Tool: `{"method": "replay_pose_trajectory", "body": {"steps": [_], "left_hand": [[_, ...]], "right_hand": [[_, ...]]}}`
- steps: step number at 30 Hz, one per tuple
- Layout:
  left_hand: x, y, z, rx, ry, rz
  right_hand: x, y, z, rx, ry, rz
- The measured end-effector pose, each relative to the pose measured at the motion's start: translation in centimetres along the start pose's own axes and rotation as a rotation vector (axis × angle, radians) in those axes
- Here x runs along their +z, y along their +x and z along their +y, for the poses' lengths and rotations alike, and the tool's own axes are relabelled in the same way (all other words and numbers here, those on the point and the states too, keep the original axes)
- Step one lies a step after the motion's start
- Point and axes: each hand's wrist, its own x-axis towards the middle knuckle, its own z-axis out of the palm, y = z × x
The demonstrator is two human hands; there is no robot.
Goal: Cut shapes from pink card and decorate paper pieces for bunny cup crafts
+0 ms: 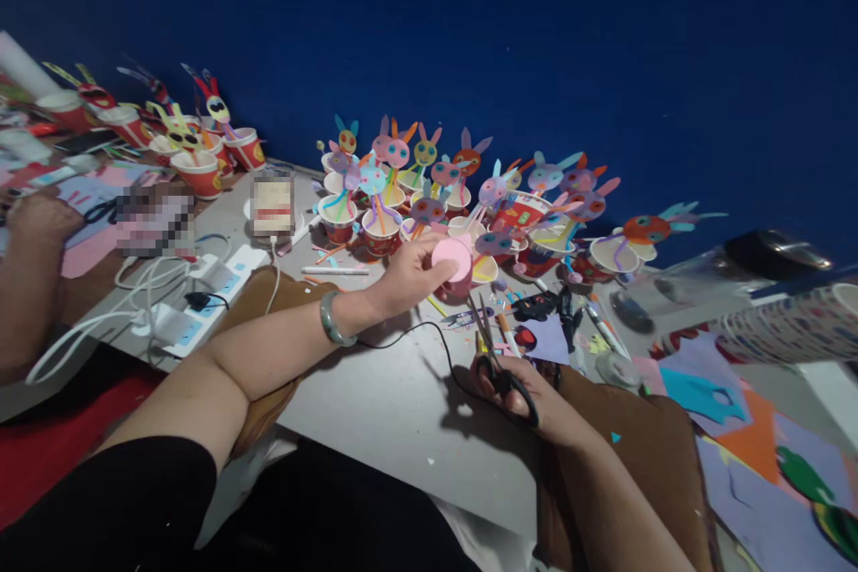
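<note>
Between the thumb and fingers of my left hand (pixel 410 275) is a pink paper disc (pixel 451 261), held up over the table. My right hand (pixel 519 393) grips a pair of black-handled scissors (pixel 500 375), fingers through the loops. The scissors' blades (pixel 483 322) point up and away, parted a little and below the disc, not touching it. Behind the disc stand several paper cups (pixel 381 228) with paper rabbit heads (pixel 397 152) on coloured stems. A black cable (pixel 442 335) runs between my hands.
A white power strip (pixel 218 299) with plugged cables lies at the left. Stacked cups (pixel 791 322) and coloured paper sheets (pixel 757 429) are on the right. A brown cushion (pixel 623 438) lies under my right forearm. Another person's hand (pixel 44 223) is at far left.
</note>
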Motion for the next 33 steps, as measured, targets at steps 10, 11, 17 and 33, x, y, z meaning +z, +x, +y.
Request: {"method": "replay_pose_trajectory", "body": {"steps": [10, 11, 17, 33], "left_hand": [[-0.1, -0.4, -0.1, -0.04, -0.002, -0.19], [-0.1, -0.4, 0.1, -0.048, -0.002, -0.175], [0.2, -0.5, 0.0, -0.015, 0.054, -0.14], [1.2, -1.6, -0.4, -0.165, -0.023, -0.365]], "right_hand": [[-0.1, 0.2, 0.1, 0.009, -0.035, 0.055], [-0.1, 0.2, 0.1, 0.006, -0.037, 0.05], [-0.1, 0.3, 0.3, 0.024, -0.049, 0.057], [0.0, 0.1, 0.6, 0.016, -0.036, 0.13]]}}
